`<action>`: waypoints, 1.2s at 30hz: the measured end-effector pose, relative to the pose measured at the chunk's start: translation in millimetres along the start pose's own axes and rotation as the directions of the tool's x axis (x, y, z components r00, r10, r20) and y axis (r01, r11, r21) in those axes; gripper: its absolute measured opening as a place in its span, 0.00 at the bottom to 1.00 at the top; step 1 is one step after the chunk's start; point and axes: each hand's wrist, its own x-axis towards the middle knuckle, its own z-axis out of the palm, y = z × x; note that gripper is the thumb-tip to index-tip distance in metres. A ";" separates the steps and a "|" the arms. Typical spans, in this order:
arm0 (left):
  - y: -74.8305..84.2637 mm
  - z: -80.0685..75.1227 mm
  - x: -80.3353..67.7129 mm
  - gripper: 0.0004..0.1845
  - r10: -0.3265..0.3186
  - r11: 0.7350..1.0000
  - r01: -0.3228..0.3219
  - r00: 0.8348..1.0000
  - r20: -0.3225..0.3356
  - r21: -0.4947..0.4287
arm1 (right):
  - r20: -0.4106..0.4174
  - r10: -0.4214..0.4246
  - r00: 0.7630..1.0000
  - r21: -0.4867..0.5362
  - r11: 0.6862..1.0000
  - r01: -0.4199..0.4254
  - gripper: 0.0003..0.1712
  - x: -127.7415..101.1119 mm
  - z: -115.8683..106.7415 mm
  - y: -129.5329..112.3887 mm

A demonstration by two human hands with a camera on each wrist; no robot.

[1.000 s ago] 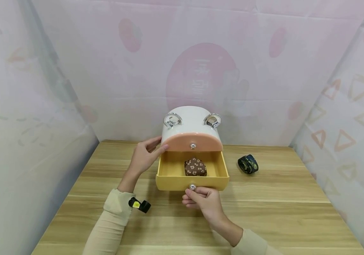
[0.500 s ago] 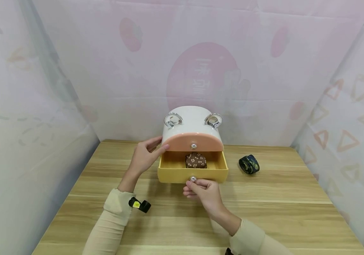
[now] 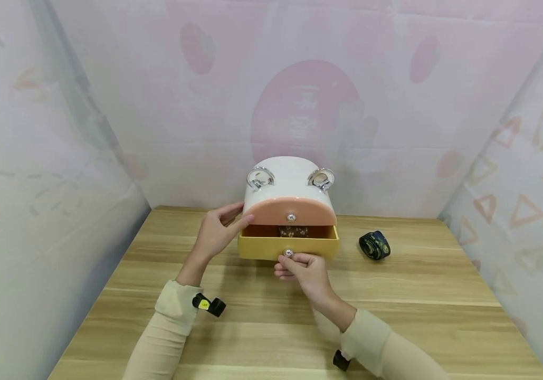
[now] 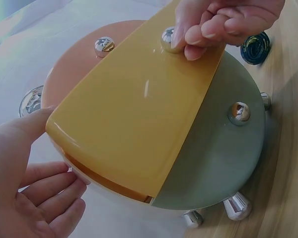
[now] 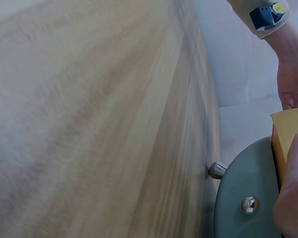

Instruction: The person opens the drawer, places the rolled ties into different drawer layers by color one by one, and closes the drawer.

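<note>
- At the near end of the wooden table [image 3: 247, 348], two sleeves [image 3: 366, 338] reach forward, well apart, with wood surface between them; a black wrist device [image 3: 216, 307] sits at the left cuff;
- just ahead, the right hand [image 3: 306, 274] is at the silver knob [image 3: 288, 253]; its thumb touches the knob, its other fingers curl beneath; whether it pinches or only presses, I cannot tell;
- behind it, the yellow drawer [image 3: 262, 249] stands partly out, its front edge jutting past the peach front [image 3: 271, 212] above and the green front [image 4: 218, 144] below; a brown flowered roll [image 3: 294, 231] lies inside, mostly hidden;
- on the left, the left hand [image 3: 216, 232] is spread wide; its thumb rests at the front edge, its fingers lie along the side of the white cabinet [image 3: 285, 177];
- right of the drawer, past a strip of wood, lies a dark patterned roll [image 3: 374, 245], near but apart;
- farther back, the table's rear edge runs behind the cabinet; beyond hangs a pale printed backdrop [image 3: 195, 105].
</note>
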 end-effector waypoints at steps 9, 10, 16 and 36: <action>3.3 1.9 -1.6 0.35 -0.001 1.000 0.001 1.000 0.009 -0.031 | -0.027 -0.015 1.000 -0.001 1.000 0.015 0.25 17.0 -3.6 -0.9; 3.6 2.1 -1.5 0.35 -0.001 1.000 0.001 1.000 0.008 -0.031 | -0.032 -0.019 0.999 0.003 1.000 0.019 0.24 18.5 -3.9 -1.5; 3.1 2.8 -1.2 0.35 0.004 1.000 -0.003 1.000 0.010 -0.029 | -0.058 -0.024 0.998 0.006 1.000 0.025 0.19 26.8 -4.8 -2.5; -10.6 2.4 -5.1 0.32 0.021 0.995 -0.022 1.000 -0.006 -0.096 | -0.001 -0.048 0.999 -0.285 0.958 0.045 0.16 37.0 -16.0 -12.3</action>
